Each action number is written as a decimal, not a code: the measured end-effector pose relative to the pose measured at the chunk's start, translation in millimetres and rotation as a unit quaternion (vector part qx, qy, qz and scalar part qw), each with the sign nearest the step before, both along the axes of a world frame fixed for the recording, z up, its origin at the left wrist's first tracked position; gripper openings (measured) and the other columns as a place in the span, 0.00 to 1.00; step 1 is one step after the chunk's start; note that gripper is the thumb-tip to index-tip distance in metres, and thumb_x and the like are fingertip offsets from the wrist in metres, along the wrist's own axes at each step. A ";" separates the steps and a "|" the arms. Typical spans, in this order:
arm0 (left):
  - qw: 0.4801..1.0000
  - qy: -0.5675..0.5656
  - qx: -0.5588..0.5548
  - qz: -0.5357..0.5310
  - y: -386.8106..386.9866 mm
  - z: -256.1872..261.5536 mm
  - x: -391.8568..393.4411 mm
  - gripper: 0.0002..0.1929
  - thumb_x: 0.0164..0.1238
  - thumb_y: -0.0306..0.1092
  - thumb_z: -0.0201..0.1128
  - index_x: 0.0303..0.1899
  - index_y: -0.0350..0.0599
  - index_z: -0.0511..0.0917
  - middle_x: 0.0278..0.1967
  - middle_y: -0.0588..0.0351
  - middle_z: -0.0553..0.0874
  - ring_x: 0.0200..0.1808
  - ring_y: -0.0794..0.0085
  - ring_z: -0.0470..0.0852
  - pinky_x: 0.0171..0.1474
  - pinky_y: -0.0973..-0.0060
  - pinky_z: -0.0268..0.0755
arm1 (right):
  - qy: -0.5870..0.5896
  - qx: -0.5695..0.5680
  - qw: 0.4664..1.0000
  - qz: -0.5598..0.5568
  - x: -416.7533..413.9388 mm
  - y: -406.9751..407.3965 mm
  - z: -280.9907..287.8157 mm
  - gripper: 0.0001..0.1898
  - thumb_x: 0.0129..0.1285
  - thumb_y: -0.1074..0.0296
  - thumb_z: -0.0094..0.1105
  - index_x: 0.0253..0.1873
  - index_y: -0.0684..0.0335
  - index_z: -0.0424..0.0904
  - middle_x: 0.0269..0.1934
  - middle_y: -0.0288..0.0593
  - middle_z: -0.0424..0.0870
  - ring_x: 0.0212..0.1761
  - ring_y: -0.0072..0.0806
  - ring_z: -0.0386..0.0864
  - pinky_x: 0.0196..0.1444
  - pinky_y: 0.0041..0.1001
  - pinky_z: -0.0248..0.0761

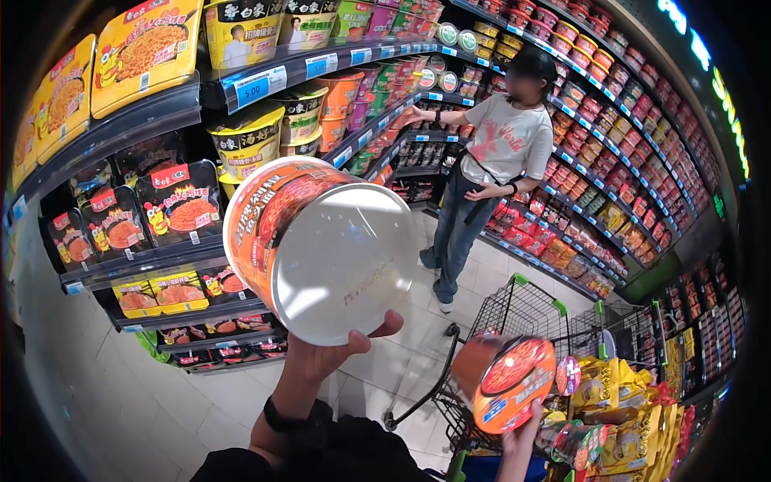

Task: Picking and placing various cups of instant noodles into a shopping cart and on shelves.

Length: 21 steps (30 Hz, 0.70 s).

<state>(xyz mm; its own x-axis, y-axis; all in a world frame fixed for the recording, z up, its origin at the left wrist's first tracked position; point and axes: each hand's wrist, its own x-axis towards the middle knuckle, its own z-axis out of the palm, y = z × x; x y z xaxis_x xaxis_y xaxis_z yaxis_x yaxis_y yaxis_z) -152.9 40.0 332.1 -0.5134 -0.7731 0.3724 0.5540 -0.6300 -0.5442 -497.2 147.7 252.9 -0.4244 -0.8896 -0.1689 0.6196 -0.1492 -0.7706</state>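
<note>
My left hand [328, 352], with a black band at the wrist, grips a large orange instant noodle tub [265, 223] up in front of the shelves. The tub is tilted so its round white base faces me, with small print on it. Lower and to the right, my right hand [525, 425] holds another orange noodle tub [512, 382]. Its printed lid is turned up towards me, and it is in front of a black wire shopping cart [524, 301] with green corner pieces. Most of my left fingers are hidden behind the first tub.
Shelves of noodle tubs and boxes [144, 48] rise at left, with price tags along their edges. A person [509, 132] stands ahead, one hand at a shelf. Yellow snack bags [632, 434] and a clear-sided tub [569, 443] are at lower right. Pale floor tiles [385, 391] lie below.
</note>
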 end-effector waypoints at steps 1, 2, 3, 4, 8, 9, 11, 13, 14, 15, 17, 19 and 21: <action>1.000 -0.004 0.000 -0.001 -0.2 -0.9 1.2 0.30 0.65 0.56 0.43 0.62 0.48 0.54 0.59 0.42 0.53 0.56 0.50 0.51 0.42 0.54 0.65 | -0.006 0.002 1.000 0.006 -2.0 -6.7 8.2 0.28 0.54 0.62 0.58 0.58 0.65 0.61 0.52 0.47 0.73 0.52 0.37 0.73 0.54 0.37 0.71; 1.000 -0.016 -0.010 -0.001 -0.3 -1.9 2.9 0.31 0.64 0.57 0.43 0.62 0.49 0.53 0.60 0.42 0.53 0.57 0.47 0.51 0.41 0.53 0.65 | -0.005 -0.017 1.000 0.012 -0.7 -15.5 15.7 0.29 0.53 0.61 0.59 0.58 0.64 0.61 0.52 0.46 0.72 0.52 0.36 0.73 0.55 0.37 0.70; 0.999 -0.028 -0.020 0.001 0.1 -3.0 4.4 0.32 0.64 0.58 0.43 0.63 0.49 0.52 0.60 0.41 0.53 0.58 0.44 0.51 0.41 0.52 0.65 | -0.002 -0.036 0.999 0.019 1.8 -24.9 22.9 0.29 0.53 0.59 0.59 0.59 0.64 0.61 0.52 0.45 0.72 0.53 0.36 0.72 0.55 0.36 0.69; 0.999 -0.030 -0.019 0.001 0.9 -3.9 5.3 0.32 0.64 0.58 0.43 0.63 0.49 0.52 0.60 0.41 0.53 0.58 0.44 0.51 0.41 0.52 0.65 | -0.004 -0.035 0.999 0.019 4.7 -33.5 27.6 0.29 0.53 0.59 0.59 0.59 0.64 0.61 0.52 0.45 0.72 0.53 0.36 0.72 0.55 0.36 0.69; 0.998 -0.041 -0.038 0.012 5.7 -8.2 11.2 0.33 0.63 0.59 0.42 0.64 0.51 0.50 0.62 0.40 0.52 0.60 0.35 0.49 0.40 0.49 0.65 | -0.013 -0.108 0.994 0.010 15.3 -67.0 37.0 0.31 0.55 0.51 0.56 0.60 0.60 0.60 0.56 0.42 0.68 0.56 0.36 0.68 0.57 0.37 0.65; 0.998 -0.039 -0.040 0.012 7.0 -8.2 12.4 0.34 0.63 0.59 0.42 0.65 0.51 0.49 0.63 0.39 0.52 0.61 0.33 0.49 0.40 0.49 0.65 | -0.015 -0.116 0.993 0.003 17.4 -73.3 38.2 0.33 0.56 0.47 0.55 0.62 0.59 0.59 0.59 0.40 0.66 0.58 0.37 0.66 0.58 0.38 0.63; 0.999 -0.033 -0.023 0.002 11.9 -4.3 15.4 0.33 0.63 0.59 0.42 0.65 0.51 0.49 0.62 0.40 0.52 0.61 0.34 0.49 0.39 0.49 0.65 | -0.039 -0.133 0.990 0.013 21.4 -84.2 34.7 0.31 0.58 0.47 0.52 0.61 0.58 0.60 0.58 0.40 0.67 0.57 0.36 0.67 0.58 0.38 0.63; 1.000 -0.023 -0.006 0.009 19.7 -1.9 21.8 0.33 0.64 0.59 0.42 0.65 0.51 0.49 0.62 0.40 0.52 0.61 0.34 0.49 0.39 0.49 0.65 | -0.063 -0.148 0.986 0.040 36.2 -92.7 45.4 0.29 0.59 0.46 0.48 0.60 0.57 0.61 0.56 0.40 0.69 0.56 0.36 0.68 0.58 0.38 0.63; 0.999 -0.029 -0.015 0.004 15.7 -4.3 19.8 0.33 0.64 0.59 0.42 0.65 0.51 0.50 0.62 0.40 0.52 0.60 0.35 0.49 0.38 0.49 0.65 | -0.096 -0.147 0.982 0.073 47.9 -88.8 55.6 0.27 0.60 0.45 0.46 0.60 0.54 0.62 0.57 0.39 0.68 0.57 0.35 0.67 0.58 0.41 0.62; 0.999 -0.037 -0.026 0.004 15.1 -4.1 20.2 0.33 0.64 0.59 0.42 0.65 0.51 0.50 0.62 0.41 0.52 0.60 0.35 0.50 0.38 0.49 0.65 | -0.132 -0.148 0.974 0.111 58.3 -88.4 63.1 0.26 0.61 0.44 0.43 0.60 0.52 0.62 0.57 0.38 0.68 0.58 0.35 0.66 0.58 0.43 0.61; 0.999 -0.044 -0.029 0.011 15.0 -7.2 21.3 0.33 0.64 0.59 0.42 0.64 0.51 0.50 0.62 0.41 0.52 0.60 0.35 0.50 0.37 0.50 0.66 | -0.172 -0.146 0.970 0.092 62.3 -92.9 61.3 0.25 0.62 0.43 0.40 0.59 0.49 0.63 0.58 0.36 0.67 0.59 0.34 0.65 0.57 0.47 0.61; 0.998 -0.053 -0.030 0.020 19.8 -9.1 21.7 0.33 0.64 0.59 0.42 0.64 0.51 0.50 0.62 0.41 0.51 0.59 0.36 0.50 0.37 0.50 0.66 | -0.179 -0.146 0.965 0.126 61.2 -94.0 53.9 0.25 0.62 0.43 0.41 0.60 0.48 0.62 0.59 0.36 0.65 0.60 0.34 0.64 0.57 0.47 0.61; 0.989 -0.109 -0.037 0.092 22.8 -7.1 20.0 0.33 0.63 0.59 0.42 0.64 0.50 0.49 0.63 0.40 0.49 0.60 0.36 0.48 0.37 0.50 0.66 | -0.167 -0.147 0.967 0.127 66.8 -94.1 56.0 0.26 0.61 0.42 0.40 0.60 0.48 0.62 0.60 0.37 0.64 0.60 0.35 0.63 0.56 0.48 0.60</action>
